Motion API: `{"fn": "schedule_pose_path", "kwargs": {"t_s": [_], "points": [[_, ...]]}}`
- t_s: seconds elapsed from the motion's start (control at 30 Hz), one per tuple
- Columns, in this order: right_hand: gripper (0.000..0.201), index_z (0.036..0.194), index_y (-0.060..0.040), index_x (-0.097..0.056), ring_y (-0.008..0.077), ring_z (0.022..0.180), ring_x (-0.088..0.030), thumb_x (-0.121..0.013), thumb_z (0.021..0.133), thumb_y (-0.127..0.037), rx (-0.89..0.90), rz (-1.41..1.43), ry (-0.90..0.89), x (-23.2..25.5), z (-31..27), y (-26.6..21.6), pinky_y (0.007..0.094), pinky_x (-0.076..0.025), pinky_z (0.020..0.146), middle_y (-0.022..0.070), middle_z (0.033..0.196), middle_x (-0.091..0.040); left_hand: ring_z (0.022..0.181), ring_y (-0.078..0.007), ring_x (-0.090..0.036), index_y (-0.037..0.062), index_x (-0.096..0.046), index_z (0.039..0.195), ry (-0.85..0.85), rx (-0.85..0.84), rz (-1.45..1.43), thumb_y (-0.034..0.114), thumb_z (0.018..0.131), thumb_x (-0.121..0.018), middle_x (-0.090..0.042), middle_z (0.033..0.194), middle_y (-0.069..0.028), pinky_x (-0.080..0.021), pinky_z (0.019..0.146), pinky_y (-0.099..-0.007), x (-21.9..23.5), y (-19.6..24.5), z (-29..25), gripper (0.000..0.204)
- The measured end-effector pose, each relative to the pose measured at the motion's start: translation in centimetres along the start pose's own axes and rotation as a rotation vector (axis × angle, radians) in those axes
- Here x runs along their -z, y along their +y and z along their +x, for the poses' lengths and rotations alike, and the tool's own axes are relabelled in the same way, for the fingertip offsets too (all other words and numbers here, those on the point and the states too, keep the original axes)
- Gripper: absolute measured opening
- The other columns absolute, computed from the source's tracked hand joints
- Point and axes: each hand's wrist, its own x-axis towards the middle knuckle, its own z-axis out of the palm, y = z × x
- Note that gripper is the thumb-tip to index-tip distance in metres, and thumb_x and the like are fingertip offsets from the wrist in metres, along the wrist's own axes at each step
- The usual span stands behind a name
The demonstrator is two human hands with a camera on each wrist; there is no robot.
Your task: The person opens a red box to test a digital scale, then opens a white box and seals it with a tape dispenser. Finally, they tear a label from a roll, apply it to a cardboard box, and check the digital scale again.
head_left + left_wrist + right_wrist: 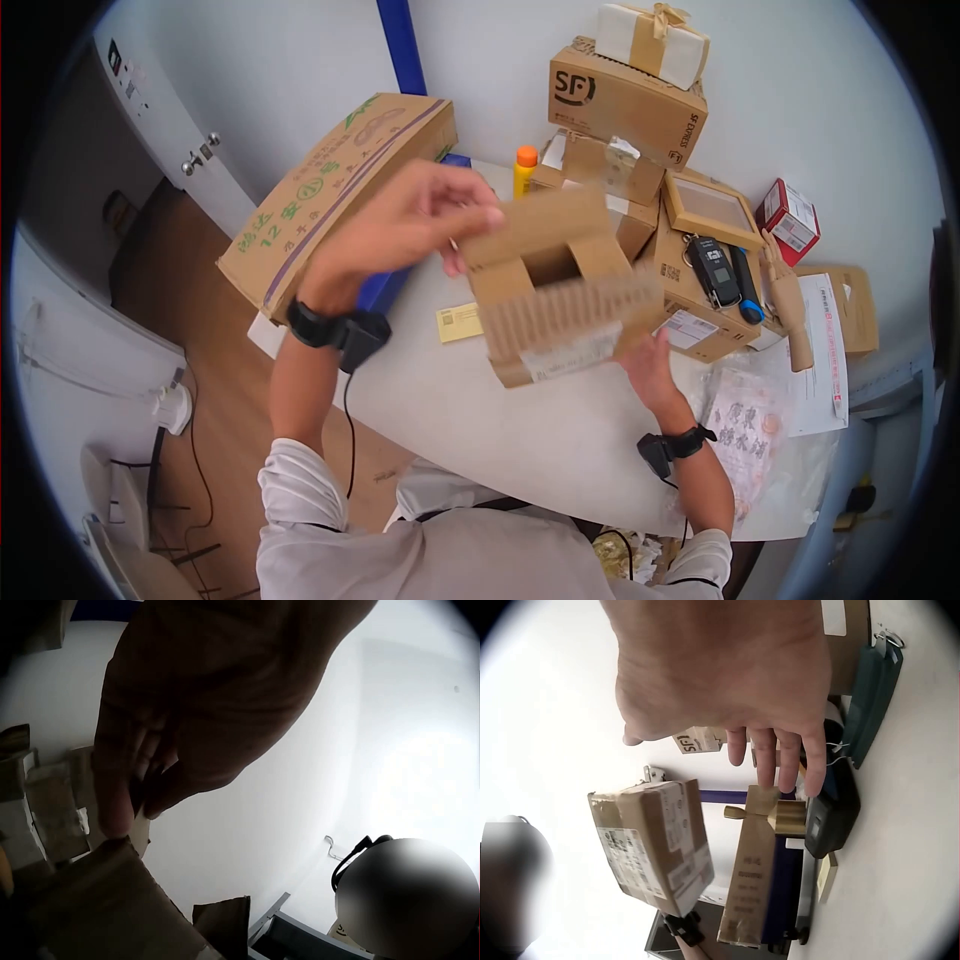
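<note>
A small cardboard box [565, 318] is tilted above the white table in the head view, its flaps raised and a dark opening between them. My left hand [420, 215] pinches the corner of one flap between thumb and fingers. The left wrist view has the same hand [202, 697] with fingertips on the edge of the flap [105, 907]. My right hand [650, 370] is by the box's lower right corner in the head view. In the right wrist view that hand [727, 675] has its fingers extended, apart from the labelled box [652, 844].
A long carton [340, 195] leans at the left. Behind stand an SF carton [625, 105] topped by a ribboned white box [650, 45], a yellow bottle [524, 172], a frame [712, 208], a black handheld device [712, 270] and a wooden hand [785, 300]. A plastic bag [745, 430] lies right.
</note>
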Motion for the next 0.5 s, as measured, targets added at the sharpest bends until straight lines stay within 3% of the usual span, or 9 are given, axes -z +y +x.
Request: {"fn": "schedule_pose_path", "kwargs": {"t_s": [0.07,0.1,0.17,0.2,0.27,0.3,0.37,0.43,0.5], "points": [[0.093,0.147,-0.0028,-0.038,0.0235,0.129,-0.053,-0.043,0.094,-0.079,0.057,0.026,0.02,-0.8,-0.8,-2.8,0.0378,-0.047,0.104,0.0161,0.142,-0.052,0.061,-0.0092,-0.067,0.0008,-0.069,0.095,-0.121,-0.007,0.021,0.021,0.1,-0.067,-0.068,0.075,-0.0034,-0.052,0.055,-0.0216,-4.3,-1.7,-0.7,0.021],[0.093,0.147,-0.0028,-0.038,0.0235,0.129,-0.053,-0.043,0.094,-0.079,0.043,0.016,0.004,-0.8,-1.1,-3.5,0.0378,-0.047,0.104,0.0161,0.142,-0.052,0.059,-0.0109,-0.067,0.0003,-0.069,0.095,-0.164,-0.037,0.043,0.02,0.101,-0.065,-0.068,0.074,-0.0054,-0.053,0.055,-0.0229,-6.3,-2.9,-1.1,0.021],[0.086,0.145,-0.0018,-0.044,0.0208,0.123,-0.057,-0.064,0.092,-0.067,0.095,-0.258,-0.025,-0.6,-2.2,-4.1,0.0342,-0.045,0.105,0.0129,0.138,-0.057,0.062,-0.0208,-0.07,-0.0004,-0.069,0.097,-0.169,-0.239,0.309,0.019,0.098,-0.067,-0.069,0.073,-0.0124,-0.054,0.06,-0.0311,-9.5,-4.6,-1.4,0.019],[0.086,0.145,-0.0018,-0.044,0.0208,0.123,-0.057,-0.064,0.092,-0.067,0.084,-0.265,-0.038,0.0,-3.1,-3.8,0.0342,-0.045,0.105,0.0129,0.138,-0.057,0.066,-0.0255,-0.07,-0.0005,-0.069,0.097,-0.149,-0.28,0.335,0.019,0.097,-0.067,-0.069,0.075,-0.0145,-0.054,0.063,-0.0347,-10.8,-5.4,-1.3,0.019],[0.06,0.134,0.0005,-0.057,0.0165,0.113,-0.061,-0.076,0.093,-0.038,-0.179,-0.641,0.115,1.4,-4.6,-2.9,0.0316,-0.047,0.099,0.0098,0.124,-0.066,0.07,-0.0302,-0.07,-0.0006,-0.069,0.097,-0.11,-0.314,0.355,0.018,0.096,-0.068,-0.069,0.076,-0.0167,-0.054,0.066,-0.0382,-13.0,-7.4,-0.6,0.019],[0.06,0.134,0.0005,-0.057,0.0165,0.113,-0.061,-0.076,0.093,-0.038,-0.184,-0.647,0.099,1.7,-4.7,-2.5,0.0316,-0.047,0.099,0.0098,0.124,-0.066,0.072,-0.0318,-0.07,0.0003,-0.07,0.098,-0.124,-0.303,0.333,0.019,0.095,-0.068,-0.07,0.077,-0.0166,-0.053,0.067,-0.0392,-13.9,-8.3,-0.1,0.02],[0.031,0.116,0.0019,-0.068,0.0129,0.102,-0.063,-0.076,0.093,-0.016,-0.308,-0.523,0.25,2.1,-4.5,-2.0,0.029,-0.049,0.092,0.0062,0.107,-0.071,0.073,-0.0334,-0.07,0.0012,-0.07,0.099,-0.124,-0.289,0.307,0.021,0.095,-0.068,-0.07,0.078,-0.0165,-0.053,0.069,-0.0402,-13.5,-9.1,-0.3,0.02],[0.021,0.108,0.0024,-0.07,0.0113,0.095,-0.062,-0.072,0.095,-0.014,-0.256,-0.474,0.298,2.1,-4.6,-1.7,0.0272,-0.05,0.086,0.0051,0.1,-0.071,0.073,-0.0326,-0.07,0.0019,-0.07,0.105,0.047,-0.228,0.357,0.021,0.093,-0.07,-0.071,0.078,-0.0147,-0.053,0.068,-0.0389,-11.3,-7.6,-1.3,0.023],[0.022,0.109,0.0024,-0.069,0.0099,0.093,-0.062,-0.072,0.095,-0.014,-0.168,-0.515,0.349,2.8,-5.1,-1.3,0.0257,-0.049,0.084,0.0047,0.1,-0.07,0.072,-0.0338,-0.069,0.0011,-0.069,0.113,0.381,-0.122,0.452,0.019,0.09,-0.073,-0.073,0.085,-0.0141,-0.054,0.069,-0.04,-4.2,-5.6,-2.4,0.029]]}}
